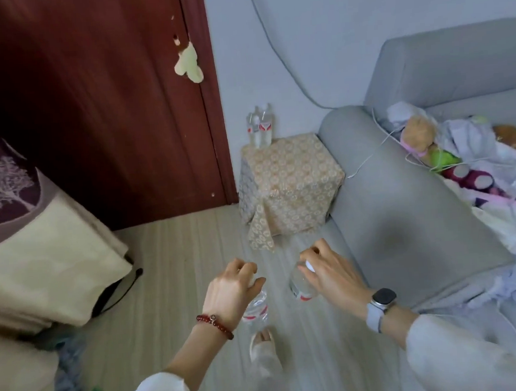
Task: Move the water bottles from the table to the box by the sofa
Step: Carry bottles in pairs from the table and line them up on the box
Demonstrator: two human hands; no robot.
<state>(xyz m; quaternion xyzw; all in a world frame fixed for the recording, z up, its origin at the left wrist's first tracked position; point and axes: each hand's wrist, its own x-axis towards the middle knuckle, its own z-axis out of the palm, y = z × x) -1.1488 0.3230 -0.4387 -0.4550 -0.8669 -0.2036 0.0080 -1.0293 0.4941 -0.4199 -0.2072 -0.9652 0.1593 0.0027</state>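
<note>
My left hand (233, 291) grips the cap end of a clear water bottle (256, 310) with a red and white label, hanging down over the floor. My right hand (329, 274) holds a second clear water bottle (299, 285) the same way by its white cap. Ahead stands the box (289, 187), draped in a beige patterned cloth, against the grey sofa's (404, 209) armrest. Three more water bottles (260, 128) stand upright on the box's far left corner, by the wall.
A dark red door (106, 99) is to the left of the box. A bed or seat with cream and purple covers (40, 241) fills the left side. Toys, clothes and cables lie on the sofa seat (462, 162). Pale wood floor (178, 256) runs between.
</note>
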